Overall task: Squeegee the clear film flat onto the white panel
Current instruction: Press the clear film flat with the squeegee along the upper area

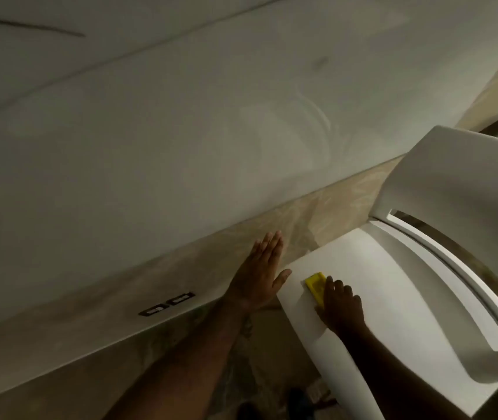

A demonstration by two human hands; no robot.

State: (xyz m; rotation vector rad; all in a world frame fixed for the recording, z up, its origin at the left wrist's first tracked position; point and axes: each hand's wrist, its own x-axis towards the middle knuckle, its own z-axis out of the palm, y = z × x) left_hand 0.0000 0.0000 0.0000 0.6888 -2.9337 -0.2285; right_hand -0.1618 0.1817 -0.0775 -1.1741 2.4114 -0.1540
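The curved white glossy panel [393, 298] lies at the lower right; the clear film on it cannot be told from the surface. The right hand [340, 307] presses a small yellow plastic squeegee [316, 285] flat on the panel's left part, fingers closed over it. The left hand [261, 274] is flat beside the panel's edge, fingers straight together, thumb out. Behind stands a large pale wall [181, 131] with a dark double socket [167, 304]. Another white moulded part [459, 177] rises beyond the panel.
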